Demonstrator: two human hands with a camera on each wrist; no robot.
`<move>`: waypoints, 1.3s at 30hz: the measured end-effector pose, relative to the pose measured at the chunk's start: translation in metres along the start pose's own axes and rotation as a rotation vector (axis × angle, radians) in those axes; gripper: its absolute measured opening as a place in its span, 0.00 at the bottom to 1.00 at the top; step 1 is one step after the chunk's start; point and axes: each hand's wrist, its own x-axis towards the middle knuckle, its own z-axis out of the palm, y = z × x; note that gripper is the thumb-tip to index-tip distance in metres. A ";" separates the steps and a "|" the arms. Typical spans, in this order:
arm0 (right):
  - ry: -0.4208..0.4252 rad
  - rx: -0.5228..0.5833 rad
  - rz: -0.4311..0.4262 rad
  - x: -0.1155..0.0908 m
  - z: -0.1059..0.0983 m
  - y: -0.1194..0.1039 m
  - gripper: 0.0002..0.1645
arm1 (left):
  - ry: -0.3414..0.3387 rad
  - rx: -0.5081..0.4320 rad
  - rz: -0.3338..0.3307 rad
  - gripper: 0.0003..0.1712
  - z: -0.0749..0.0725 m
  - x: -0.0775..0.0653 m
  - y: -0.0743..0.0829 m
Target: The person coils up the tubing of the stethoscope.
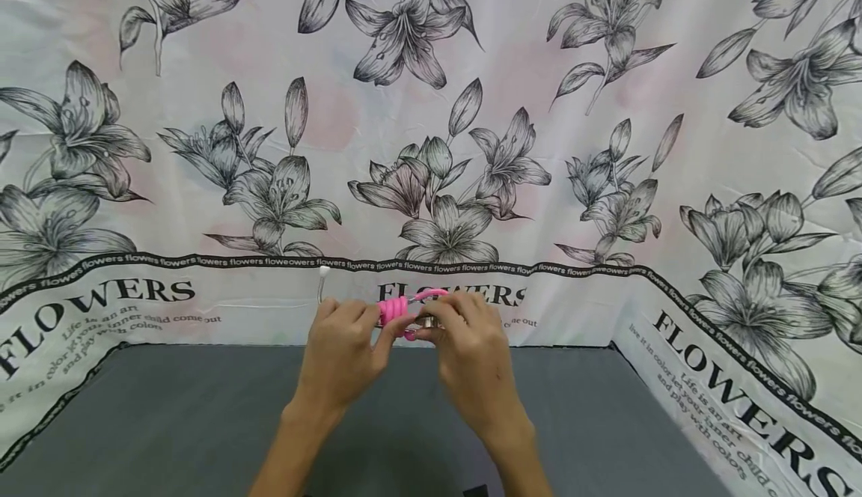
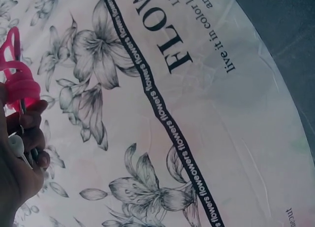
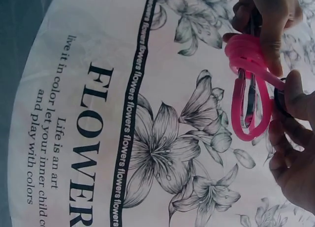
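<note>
A bright pink cord (image 1: 393,310) is wound in several tight turns round a thin metal hook, with a loop (image 3: 237,109) of cord standing out beyond the coil. My left hand (image 1: 340,347) grips the metal hook beside the coil, its thumb against the turns. The hook's white-tipped end (image 1: 324,271) rises above the left fingers; the left wrist view shows the white tip (image 2: 16,145) near the palm. My right hand (image 1: 474,355) pinches the cord just right of the coil, close to a dark curved piece (image 3: 280,98). Fingers hide parts of the hook.
Both hands are raised over a dark grey tabletop (image 1: 202,422). White cloth (image 1: 417,108) printed with black flowers and lettering hangs behind and along the sides. A small black object (image 1: 476,491) shows at the bottom edge, near the right forearm.
</note>
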 end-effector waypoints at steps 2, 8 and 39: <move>0.013 -0.016 0.042 -0.001 0.000 0.002 0.14 | -0.001 -0.002 0.015 0.41 0.002 0.001 0.003; 0.027 0.176 0.233 -0.005 0.001 0.006 0.17 | 0.044 0.041 0.066 0.41 0.002 0.004 0.011; 0.144 0.340 0.466 -0.005 0.002 0.017 0.21 | 0.038 -0.091 0.091 0.36 -0.005 0.007 0.011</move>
